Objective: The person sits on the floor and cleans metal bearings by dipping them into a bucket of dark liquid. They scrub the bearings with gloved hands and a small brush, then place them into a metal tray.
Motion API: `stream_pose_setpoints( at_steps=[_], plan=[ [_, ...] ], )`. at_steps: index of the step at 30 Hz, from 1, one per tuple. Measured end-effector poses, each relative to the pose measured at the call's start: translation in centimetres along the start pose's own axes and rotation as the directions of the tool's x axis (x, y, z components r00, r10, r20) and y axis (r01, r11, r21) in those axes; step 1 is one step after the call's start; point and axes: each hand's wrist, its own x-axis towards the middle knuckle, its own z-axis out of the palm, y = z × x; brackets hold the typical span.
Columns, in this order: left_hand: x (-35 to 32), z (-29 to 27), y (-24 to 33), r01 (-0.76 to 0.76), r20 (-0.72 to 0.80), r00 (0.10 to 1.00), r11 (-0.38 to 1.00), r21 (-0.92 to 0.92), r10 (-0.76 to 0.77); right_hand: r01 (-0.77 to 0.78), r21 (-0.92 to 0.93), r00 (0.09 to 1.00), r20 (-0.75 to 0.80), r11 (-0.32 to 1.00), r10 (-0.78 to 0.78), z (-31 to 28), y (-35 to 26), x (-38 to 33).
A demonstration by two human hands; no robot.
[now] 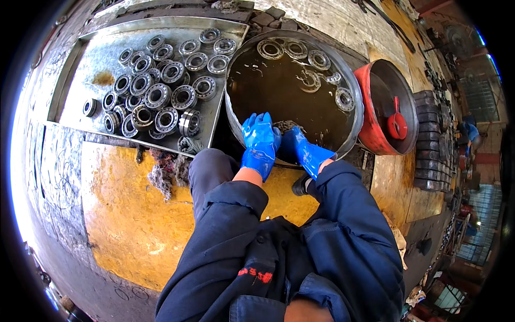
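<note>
Both blue-gloved hands are at the near rim of the metal basin (351,94) of murky liquid. The left hand (260,140) and right hand (300,147) are wrapped round a gritty bearing (285,126) between them. More bearings soak behind it; the tray of bearings (96,59) sits left, the red bucket (370,129) right.

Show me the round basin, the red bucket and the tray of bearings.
basin (351,88): head view, right rim.
red bucket (370,134): head view, outer left wall.
tray (107,51): head view, bare floor at upper left.
</note>
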Motion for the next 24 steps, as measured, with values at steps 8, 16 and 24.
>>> stream_pose_setpoints(
  at_steps=[8, 16, 24],
  plan=[
    [-0.1, -0.1, 0.0, -0.015, -0.044, 0.999, 1.000, -0.010, 0.015, -0.108, 0.784, 0.884, -0.205, 0.612, 0.419, 4.7, 2.1, -2.8],
    [0.0, 0.1, -0.2, -0.007, -0.012, 1.000, 1.000, -0.020, 0.007, -0.052, 0.150, 0.996, 0.085, 0.987, 0.039, -1.0, 0.4, -0.2],
    [-0.1, -0.7, -0.3, -0.018, -0.041, 0.999, 1.000, 0.004, 0.018, -0.082, 0.810, 0.898, -0.193, 0.581, 0.395, 2.8, 1.0, -3.4]
  ],
)
